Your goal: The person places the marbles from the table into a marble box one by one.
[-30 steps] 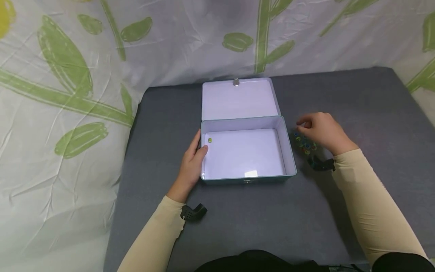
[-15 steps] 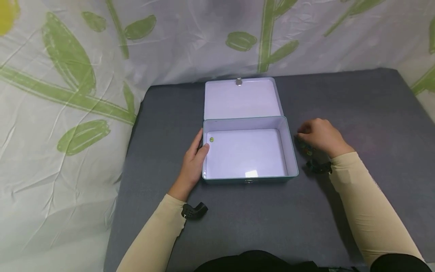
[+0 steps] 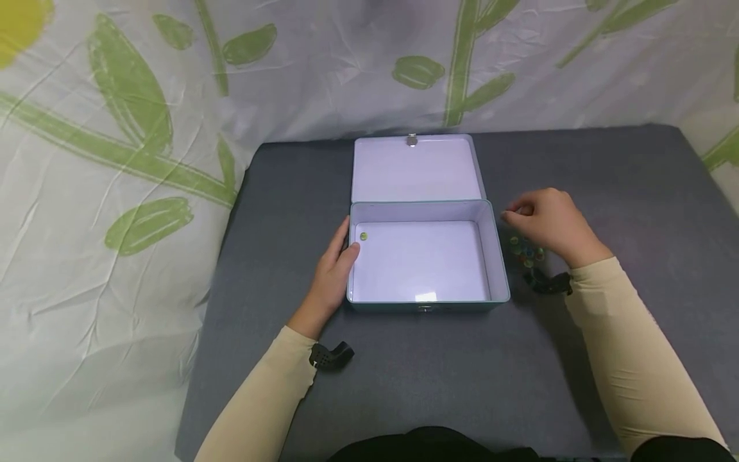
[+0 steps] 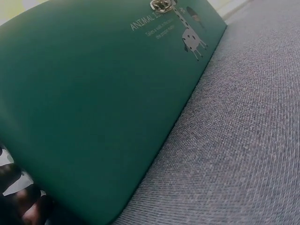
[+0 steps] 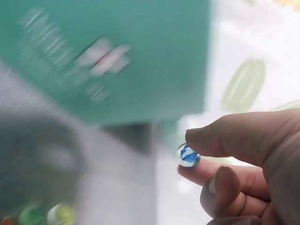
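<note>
Partly hidden between the right fingers [image 5: 201,172], a blue-streaked marble [image 5: 188,156].

head: high, forward-down | left wrist: low, close | right wrist: close | all share: box [image 3: 418,263]

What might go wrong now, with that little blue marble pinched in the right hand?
The blue-and-clear marble sits at the very tip of the right hand, so it might slip and roll away. The clustered marbles on the gray table lie close by; a brush could scatter them. Bumping the nearby box might knock the held marble loose.
</note>
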`<action>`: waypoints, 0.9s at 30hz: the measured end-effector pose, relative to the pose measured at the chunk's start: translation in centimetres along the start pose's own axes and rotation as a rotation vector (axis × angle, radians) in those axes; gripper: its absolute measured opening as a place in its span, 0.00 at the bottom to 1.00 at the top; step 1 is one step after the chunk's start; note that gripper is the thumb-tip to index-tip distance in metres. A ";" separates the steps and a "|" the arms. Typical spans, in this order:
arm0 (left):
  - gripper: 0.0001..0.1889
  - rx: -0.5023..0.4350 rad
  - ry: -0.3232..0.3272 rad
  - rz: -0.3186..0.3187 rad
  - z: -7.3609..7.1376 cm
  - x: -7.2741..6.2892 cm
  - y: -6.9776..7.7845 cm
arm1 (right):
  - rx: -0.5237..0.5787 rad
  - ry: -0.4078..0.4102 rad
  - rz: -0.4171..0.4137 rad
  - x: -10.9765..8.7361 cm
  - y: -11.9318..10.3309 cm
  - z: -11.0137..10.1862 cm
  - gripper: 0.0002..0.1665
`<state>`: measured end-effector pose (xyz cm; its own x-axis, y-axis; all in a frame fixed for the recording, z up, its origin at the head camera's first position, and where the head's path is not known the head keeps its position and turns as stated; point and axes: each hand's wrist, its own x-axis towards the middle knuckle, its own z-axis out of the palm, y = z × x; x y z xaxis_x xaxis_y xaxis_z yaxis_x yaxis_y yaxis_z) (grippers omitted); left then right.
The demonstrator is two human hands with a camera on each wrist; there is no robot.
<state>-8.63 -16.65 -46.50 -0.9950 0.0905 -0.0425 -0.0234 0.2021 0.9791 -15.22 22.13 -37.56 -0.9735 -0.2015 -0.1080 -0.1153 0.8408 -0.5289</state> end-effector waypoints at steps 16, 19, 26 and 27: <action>0.33 -0.026 -0.041 -0.016 0.5 -0.3 0.4 | 0.019 0.021 -0.096 1.1 -7.4 -0.7 0.15; 0.33 -0.042 -0.048 -0.021 1.0 -0.3 0.7 | 0.005 0.021 -0.134 1.5 -8.2 -0.5 0.14; 0.34 -0.034 -0.062 0.001 1.8 -0.1 1.1 | -0.018 0.001 -0.190 2.3 -10.0 0.2 0.12; 0.34 -0.034 -0.066 0.003 1.9 -0.1 1.1 | -0.021 -0.004 -0.192 2.4 -10.3 0.3 0.12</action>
<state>-8.37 -14.61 -45.76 -0.9865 0.1556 -0.0513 -0.0246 0.1687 0.9854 -16.34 12.82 -32.57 -0.9323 -0.3616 -0.0101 -0.3034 0.7967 -0.5227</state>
